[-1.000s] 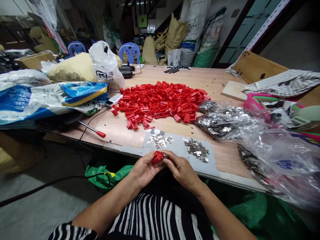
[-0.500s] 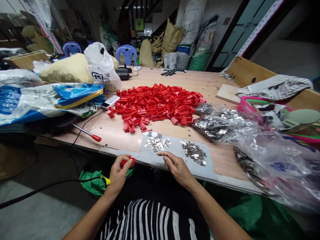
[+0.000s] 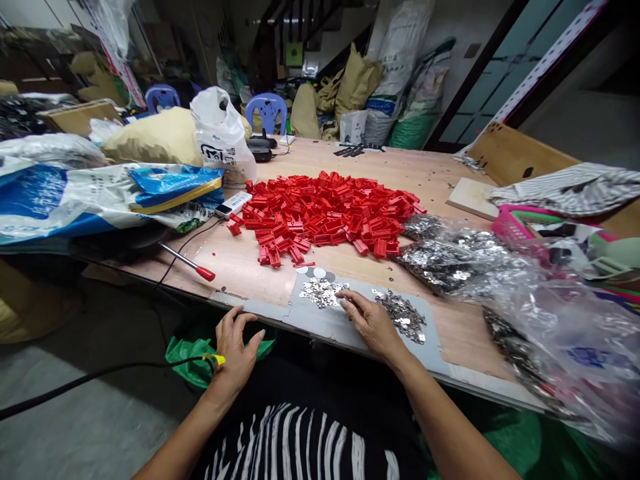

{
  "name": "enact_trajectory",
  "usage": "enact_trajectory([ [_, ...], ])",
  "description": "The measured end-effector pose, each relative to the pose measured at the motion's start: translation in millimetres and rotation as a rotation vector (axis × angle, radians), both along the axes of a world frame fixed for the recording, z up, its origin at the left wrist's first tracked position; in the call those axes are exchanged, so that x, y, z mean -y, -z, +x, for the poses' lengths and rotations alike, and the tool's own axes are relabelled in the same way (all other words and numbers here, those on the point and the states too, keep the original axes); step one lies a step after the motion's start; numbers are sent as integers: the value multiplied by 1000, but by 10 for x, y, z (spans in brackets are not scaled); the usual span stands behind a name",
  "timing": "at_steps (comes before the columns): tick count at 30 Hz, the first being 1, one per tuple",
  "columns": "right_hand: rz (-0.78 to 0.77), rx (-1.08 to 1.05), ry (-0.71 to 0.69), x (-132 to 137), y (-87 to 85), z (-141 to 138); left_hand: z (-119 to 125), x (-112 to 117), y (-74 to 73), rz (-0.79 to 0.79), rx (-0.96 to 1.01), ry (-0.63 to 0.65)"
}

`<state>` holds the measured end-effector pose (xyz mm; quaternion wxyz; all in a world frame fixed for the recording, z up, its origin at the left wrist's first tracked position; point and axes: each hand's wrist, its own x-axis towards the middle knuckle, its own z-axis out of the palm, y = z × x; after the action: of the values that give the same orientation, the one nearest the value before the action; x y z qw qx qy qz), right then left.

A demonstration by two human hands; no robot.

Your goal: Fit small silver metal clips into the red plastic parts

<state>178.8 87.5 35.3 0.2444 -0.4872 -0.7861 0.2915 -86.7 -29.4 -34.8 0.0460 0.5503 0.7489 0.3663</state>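
My left hand (image 3: 235,347) is at the table's near edge, above a green bag (image 3: 187,360), with its fingers apart and nothing in them. My right hand (image 3: 367,323) reaches over the grey mat (image 3: 327,325). Its thumb and index finger come together at the right side of a pile of small shiny metal plates (image 3: 320,292); what lies between the fingertips is too small to make out. Right of that hand lies a second pile of darker metal pieces (image 3: 403,315). Beyond the mat spreads a big heap of red plastic housings (image 3: 330,213).
Clear bags of metal parts (image 3: 450,260) crowd the right side, beside a pink basket (image 3: 520,230). At left, a lever with a red tip (image 3: 205,273) juts over the table near a white device (image 3: 235,203). Sacks and a white carrier bag (image 3: 225,140) stand behind.
The red housing is gone from my left hand, whose fingers have spread. My right hand has moved forward to the left pile of metal plates. The view has shifted slightly.
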Motion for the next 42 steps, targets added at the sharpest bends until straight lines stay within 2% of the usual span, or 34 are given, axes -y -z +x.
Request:
enact_trajectory([
  [4, 50, 91, -8, -170, -16, -149, 50, 7, -30, 28, -21, 20],
  [9, 205, 278, -10, -490, -18, -464, 147, 31, -92, 32, -19, 65],
  [14, 204, 390, 6, -765, -22, -829, 265, 37, -141, -4, -19, 108],
  [18, 180, 408, 39, -885, 58, -1103, 361, -17, -209, 17, -47, 163],
  [22, 160, 413, 72, -955, 147, -1218, 423, -108, -288, 45, -47, 207],
  [26, 162, 385, 55, -1022, 158, -1095, 436, -165, -306, 44, -34, 223],
  [33, 162, 343, 53, -1083, 93, -563, 437, -222, -224, 79, -12, 252],
  [38, 156, 291, 151, -973, 0, -210, 501, -290, -241, 155, 13, 298],
  [42, 88, 148, 143, -861, -22, -92, 583, -438, -268, 198, 47, 350],
])
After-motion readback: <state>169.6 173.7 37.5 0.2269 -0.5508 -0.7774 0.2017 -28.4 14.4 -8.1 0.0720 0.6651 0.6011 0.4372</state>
